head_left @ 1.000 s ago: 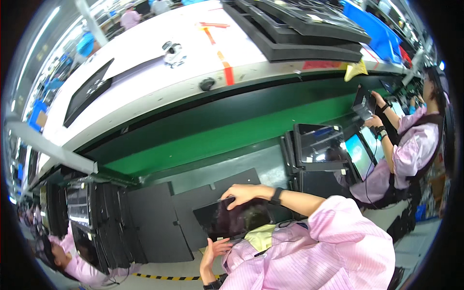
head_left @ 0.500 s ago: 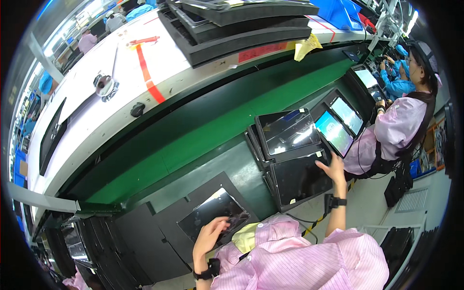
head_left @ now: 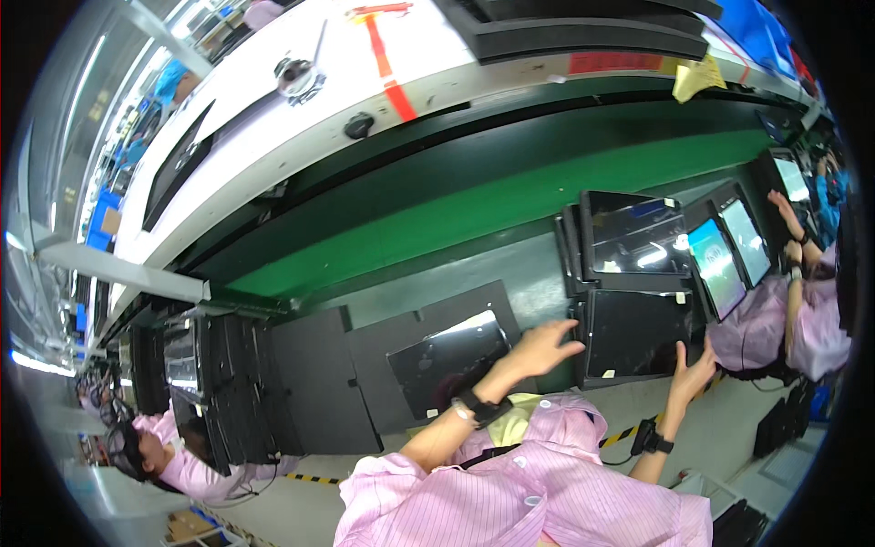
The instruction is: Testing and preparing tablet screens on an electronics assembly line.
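My left hand reaches across the left edge of a stack of dark trays, its fingers stretched out and holding nothing. Just left of it, a black tablet with a glossy screen lies tilted on a dark foam sheet. My right hand is open beside the lower right corner of another black tablet, which lies on top of the near stack; whether it touches the edge I cannot tell. Behind that one, a further black tablet with a shiny screen tops the far stack.
Two lit tablets lie to the right, by a co-worker in pink. Stacked dark trays stand at the left, near another person. A white shelf bearing black foam trays runs along the back.
My left hand has left the single tablet and moved right to the stack. My right hand has dropped from the near stacked tablet's upper right to its lower right corner. The view has shifted left.
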`<action>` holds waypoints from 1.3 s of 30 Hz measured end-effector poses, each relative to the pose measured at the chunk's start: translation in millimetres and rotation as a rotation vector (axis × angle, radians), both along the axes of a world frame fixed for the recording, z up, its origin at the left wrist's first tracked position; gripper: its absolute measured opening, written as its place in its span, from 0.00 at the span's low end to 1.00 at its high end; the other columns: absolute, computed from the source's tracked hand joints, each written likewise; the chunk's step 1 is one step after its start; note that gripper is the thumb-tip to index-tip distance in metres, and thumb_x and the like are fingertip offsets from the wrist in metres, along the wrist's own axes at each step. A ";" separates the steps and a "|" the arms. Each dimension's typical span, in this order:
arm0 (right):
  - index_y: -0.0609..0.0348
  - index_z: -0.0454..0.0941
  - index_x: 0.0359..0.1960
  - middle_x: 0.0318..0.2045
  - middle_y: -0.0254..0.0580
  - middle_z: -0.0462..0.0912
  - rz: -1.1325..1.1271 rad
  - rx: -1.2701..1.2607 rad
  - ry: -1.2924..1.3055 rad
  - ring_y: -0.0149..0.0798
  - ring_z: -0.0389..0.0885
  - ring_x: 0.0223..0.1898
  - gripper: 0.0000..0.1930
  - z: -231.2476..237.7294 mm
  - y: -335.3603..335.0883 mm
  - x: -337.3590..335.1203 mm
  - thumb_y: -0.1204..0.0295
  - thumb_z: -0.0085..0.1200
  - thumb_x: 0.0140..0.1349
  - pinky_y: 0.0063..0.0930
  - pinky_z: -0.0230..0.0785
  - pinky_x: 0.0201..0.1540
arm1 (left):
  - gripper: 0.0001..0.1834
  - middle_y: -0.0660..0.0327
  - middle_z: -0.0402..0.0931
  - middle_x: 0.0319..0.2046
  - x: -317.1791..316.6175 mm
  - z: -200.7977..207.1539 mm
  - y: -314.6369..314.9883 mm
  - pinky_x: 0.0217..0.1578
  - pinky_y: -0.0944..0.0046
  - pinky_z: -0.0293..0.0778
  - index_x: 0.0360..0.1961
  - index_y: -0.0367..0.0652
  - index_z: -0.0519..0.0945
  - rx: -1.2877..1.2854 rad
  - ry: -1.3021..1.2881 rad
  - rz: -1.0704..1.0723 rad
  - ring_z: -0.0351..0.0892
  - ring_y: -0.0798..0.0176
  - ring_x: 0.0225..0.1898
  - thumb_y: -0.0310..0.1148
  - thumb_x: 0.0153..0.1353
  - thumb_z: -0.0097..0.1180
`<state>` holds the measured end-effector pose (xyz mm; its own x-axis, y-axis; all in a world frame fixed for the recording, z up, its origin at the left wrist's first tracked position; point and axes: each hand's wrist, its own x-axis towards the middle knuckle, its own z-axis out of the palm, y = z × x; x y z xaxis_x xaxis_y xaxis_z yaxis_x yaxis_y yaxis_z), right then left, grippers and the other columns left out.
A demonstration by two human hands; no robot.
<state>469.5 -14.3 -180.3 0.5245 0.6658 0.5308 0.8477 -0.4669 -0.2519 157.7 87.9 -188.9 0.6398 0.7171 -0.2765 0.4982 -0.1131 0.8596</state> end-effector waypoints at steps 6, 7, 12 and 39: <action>0.65 0.73 0.46 0.37 0.47 0.79 0.798 -0.631 1.177 0.35 0.78 0.39 0.19 54.4 76.3 -184.5 0.67 0.58 0.55 0.28 0.70 0.44 | 0.33 0.43 0.67 0.52 -195.0 -51.7 -55.4 0.54 0.51 0.61 0.53 0.33 0.67 0.459 0.662 1.126 0.64 0.42 0.54 0.46 0.52 0.59; 0.68 0.68 0.51 0.42 0.55 0.75 1.011 -0.637 0.942 0.43 0.75 0.45 0.26 36.0 77.2 -203.4 0.64 0.59 0.54 0.34 0.67 0.48 | 0.35 0.42 0.64 0.54 -203.1 -51.4 -72.5 0.55 0.51 0.60 0.54 0.32 0.65 0.364 0.740 1.203 0.61 0.41 0.56 0.47 0.53 0.57; 0.74 0.41 0.62 0.51 0.75 0.62 1.253 -0.884 0.292 0.65 0.61 0.55 0.51 -32.2 58.9 -293.5 0.57 0.63 0.47 0.50 0.56 0.57 | 0.41 0.38 0.54 0.59 -216.3 -65.9 -142.1 0.58 0.48 0.55 0.57 0.28 0.60 0.092 0.527 1.139 0.56 0.39 0.58 0.51 0.53 0.57; 0.65 0.72 0.49 0.41 0.48 0.79 1.616 -1.047 0.935 0.39 0.78 0.42 0.28 44.1 151.3 -304.3 0.61 0.64 0.49 0.30 0.70 0.46 | 0.33 0.41 0.73 0.45 -245.8 -47.2 -207.1 0.50 0.54 0.67 0.51 0.33 0.71 -0.150 0.178 1.324 0.72 0.44 0.49 0.55 0.58 0.47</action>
<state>165.2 137.1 -136.2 -0.8382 0.4855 -0.2483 0.3565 0.1432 -0.9233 -88.1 -119.2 -236.1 -0.5584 0.7197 -0.4125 0.2641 0.6257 0.7340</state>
